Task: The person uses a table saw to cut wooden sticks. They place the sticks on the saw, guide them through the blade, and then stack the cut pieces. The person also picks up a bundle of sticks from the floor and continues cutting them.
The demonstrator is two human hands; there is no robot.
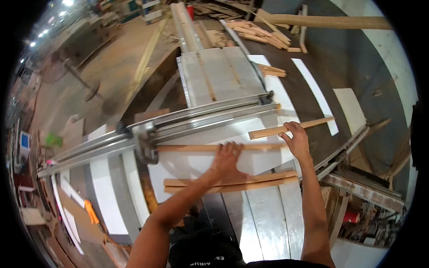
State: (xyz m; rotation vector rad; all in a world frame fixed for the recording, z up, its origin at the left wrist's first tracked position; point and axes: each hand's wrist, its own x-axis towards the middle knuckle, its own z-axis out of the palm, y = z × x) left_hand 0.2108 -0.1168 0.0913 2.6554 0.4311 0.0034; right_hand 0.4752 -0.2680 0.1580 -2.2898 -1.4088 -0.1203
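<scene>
My right hand (296, 139) is closed on one end section of a wooden strip (315, 122), thumb and fingers pinching it, and the strip slants up to the right. My left hand (226, 163) has its fingers spread, the fingertips resting on a second wooden strip (187, 148) that lies along a metal fence (214, 121). The thumb of that hand reaches toward two more wooden strips (272, 179) lying side by side nearer to me. White sheet material (178, 164) lies under the strips on the metal table (257, 223).
A metal clamp-like stop (145, 143) sits on the fence at left. Beyond it is a grey sliding table (223, 71). Offcuts of wood (259, 33) are heaped at the back right, near a ribbed hose (330, 21). An orange-handled tool (91, 211) lies at left.
</scene>
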